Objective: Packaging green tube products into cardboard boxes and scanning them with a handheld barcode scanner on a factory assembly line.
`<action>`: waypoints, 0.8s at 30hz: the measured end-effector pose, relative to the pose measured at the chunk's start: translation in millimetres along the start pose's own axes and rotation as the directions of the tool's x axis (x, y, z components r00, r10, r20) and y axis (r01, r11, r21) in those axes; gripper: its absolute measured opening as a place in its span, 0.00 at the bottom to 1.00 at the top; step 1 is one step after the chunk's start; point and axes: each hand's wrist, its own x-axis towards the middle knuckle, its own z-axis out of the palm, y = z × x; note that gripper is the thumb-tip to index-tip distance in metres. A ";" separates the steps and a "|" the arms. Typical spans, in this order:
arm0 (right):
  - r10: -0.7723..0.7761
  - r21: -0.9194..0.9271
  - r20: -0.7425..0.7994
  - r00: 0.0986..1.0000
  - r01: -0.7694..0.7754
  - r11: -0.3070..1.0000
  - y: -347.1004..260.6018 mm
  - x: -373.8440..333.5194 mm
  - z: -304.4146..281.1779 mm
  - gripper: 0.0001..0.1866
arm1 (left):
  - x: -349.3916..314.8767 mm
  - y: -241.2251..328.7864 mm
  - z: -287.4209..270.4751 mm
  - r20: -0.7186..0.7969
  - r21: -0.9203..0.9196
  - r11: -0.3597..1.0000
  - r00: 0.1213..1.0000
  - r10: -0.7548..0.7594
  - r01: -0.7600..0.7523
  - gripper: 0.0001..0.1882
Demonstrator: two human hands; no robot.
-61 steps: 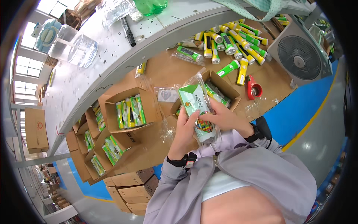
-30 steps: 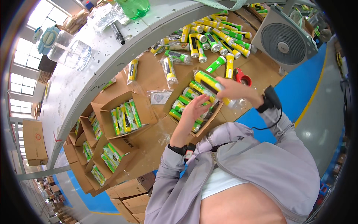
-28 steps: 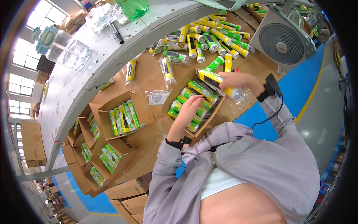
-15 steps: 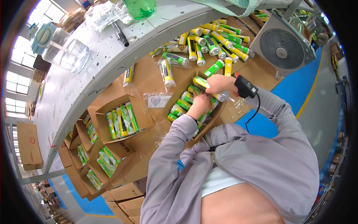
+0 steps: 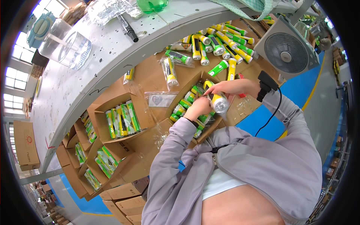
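My right hand [image 5: 233, 87] is closed on a yellow and black flashlight [image 5: 217, 100] in a clear plastic bag. Its silver lens end tilts toward me over the edge of an open cardboard box [image 5: 208, 131]. Several green and yellow bagged flashlights [image 5: 179, 109] lie in rows in that box. My left hand [image 5: 200, 108] reaches into the box beside the held flashlight, its fingers bent down among the others; the fingertips are hidden, so its grip does not show.
Loose flashlights [image 5: 225, 41] are heaped at the back, near a box fan [image 5: 285, 50]. Filled cartons [image 5: 119, 139] stand at left. A raised white shelf [image 5: 108, 56] curves across the far left, carrying a black marker [image 5: 127, 28] and a clear plastic jug [image 5: 71, 50].
My right hand has swung the bagged flashlight so its lens end points toward me over the box. My left hand has stayed in the box, shifting slightly. The whole view has moved a little.
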 end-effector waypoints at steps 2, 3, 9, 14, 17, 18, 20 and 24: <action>-0.013 0.365 0.180 0.984 -0.054 0.929 2.5 -6.6 5.1 0.31 | 0.9 -7.4 -4.3 0.164 -0.084 0.996 0.986 -0.010 0.024 0.32; -0.011 0.365 0.177 0.984 -0.055 0.930 9.6 -8.0 7.2 0.31 | 1.2 -3.6 -6.1 0.162 -0.084 0.996 0.987 -0.006 0.020 0.32; -0.458 -0.517 -0.217 0.862 0.297 0.803 7.4 -19.0 23.4 0.25 | -2.3 12.1 -10.6 0.057 0.163 0.985 0.997 0.044 -0.053 0.29; -0.487 -0.799 -0.523 0.699 -0.203 0.567 -37.3 -34.4 35.5 0.25 | -2.9 -5.1 10.6 -0.105 0.048 0.998 0.994 0.036 -0.031 0.28; -0.601 -0.832 -0.524 0.604 -0.213 0.512 -17.5 -15.3 18.0 0.25 | -2.1 9.1 3.4 -0.070 0.042 0.999 0.998 -0.008 0.011 0.28; -0.614 -0.844 -0.510 0.602 -0.213 0.492 -14.2 -5.8 18.4 0.25 | -3.5 7.1 3.9 -0.079 0.039 0.999 0.997 -0.012 0.015 0.28; -0.632 -0.842 -0.518 0.576 -0.216 0.494 0.6 10.6 16.6 0.26 | -1.6 5.2 5.2 -0.063 0.081 0.997 0.998 0.002 0.004 0.29; -0.578 -0.871 -0.481 0.659 -0.283 0.402 16.2 24.1 21.6 0.24 | -5.8 9.1 2.4 -0.024 0.090 0.995 0.999 -0.030 0.032 0.29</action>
